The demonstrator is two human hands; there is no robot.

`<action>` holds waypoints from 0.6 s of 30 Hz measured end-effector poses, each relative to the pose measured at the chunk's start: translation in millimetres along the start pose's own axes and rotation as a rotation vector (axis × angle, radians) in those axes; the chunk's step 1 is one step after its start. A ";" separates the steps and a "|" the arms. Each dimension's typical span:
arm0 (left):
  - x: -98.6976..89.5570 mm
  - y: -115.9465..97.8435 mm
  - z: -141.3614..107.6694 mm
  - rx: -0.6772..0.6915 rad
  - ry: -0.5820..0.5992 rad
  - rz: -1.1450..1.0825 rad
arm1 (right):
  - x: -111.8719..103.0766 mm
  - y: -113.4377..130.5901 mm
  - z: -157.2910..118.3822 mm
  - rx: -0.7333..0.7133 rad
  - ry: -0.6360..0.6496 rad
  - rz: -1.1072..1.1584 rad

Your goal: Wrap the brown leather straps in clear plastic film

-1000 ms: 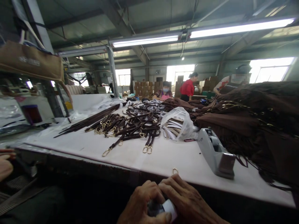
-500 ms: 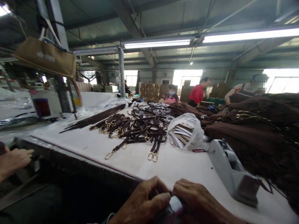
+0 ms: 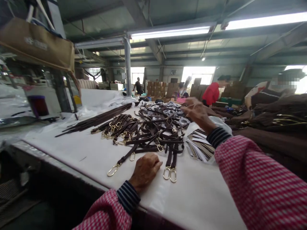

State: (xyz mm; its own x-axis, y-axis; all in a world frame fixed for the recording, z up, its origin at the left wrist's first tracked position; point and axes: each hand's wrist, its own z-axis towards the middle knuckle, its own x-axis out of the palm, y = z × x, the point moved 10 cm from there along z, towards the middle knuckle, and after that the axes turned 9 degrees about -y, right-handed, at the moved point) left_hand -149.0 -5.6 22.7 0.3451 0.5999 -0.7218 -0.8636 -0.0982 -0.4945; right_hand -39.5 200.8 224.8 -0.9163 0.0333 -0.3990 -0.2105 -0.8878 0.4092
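My left hand (image 3: 146,171) rests near the table's front edge with its fingers curled in; whether it holds something is hidden. It lies between dark brown straps (image 3: 126,153) with gold oval clasps (image 3: 112,170) and a pair of strap ends with clasps (image 3: 173,175). Stretched far forward, my right hand (image 3: 198,112) is slightly blurred, its fingers spread with nothing seen in them. It hovers over the far right side of the tangled strap pile (image 3: 153,124), above a clear plastic bag of white and tan strips (image 3: 200,143).
Long brown strips (image 3: 96,119) lie at the left of the white table (image 3: 93,163). Brown fabric goods (image 3: 268,137) heap up on the right. A tan bag (image 3: 38,44) hangs from a post at upper left. Several people work beyond the table.
My hands have parted from the small item they held together at the front edge. The right has reached far over the table; the left has come onto the tabletop. The view has shifted.
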 end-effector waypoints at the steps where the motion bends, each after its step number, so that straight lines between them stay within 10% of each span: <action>1: 2.0 -1.5 -1.1 0.021 0.023 0.015 | 32.0 -8.9 -17.3 0.017 0.113 -0.038; 4: 6.0 -5.9 -3.8 0.068 0.079 0.068 | 107.5 -26.9 -70.6 0.032 0.353 -0.148; 8: 11.2 -12.1 -5.1 0.124 0.141 0.128 | 156.3 -30.7 -108.3 0.017 0.515 -0.277; 18: 0.3 -6.7 -5.9 0.114 0.029 0.225 | 157.6 -26.4 -106.8 0.051 0.545 -0.452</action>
State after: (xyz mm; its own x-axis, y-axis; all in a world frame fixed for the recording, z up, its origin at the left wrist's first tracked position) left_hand -140.9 -9.4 22.9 0.1480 0.5500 -0.8220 -0.9552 -0.1360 -0.2629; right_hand -142.0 180.5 63.4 -0.4375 0.1472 -0.8871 -0.5581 -0.8180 0.1395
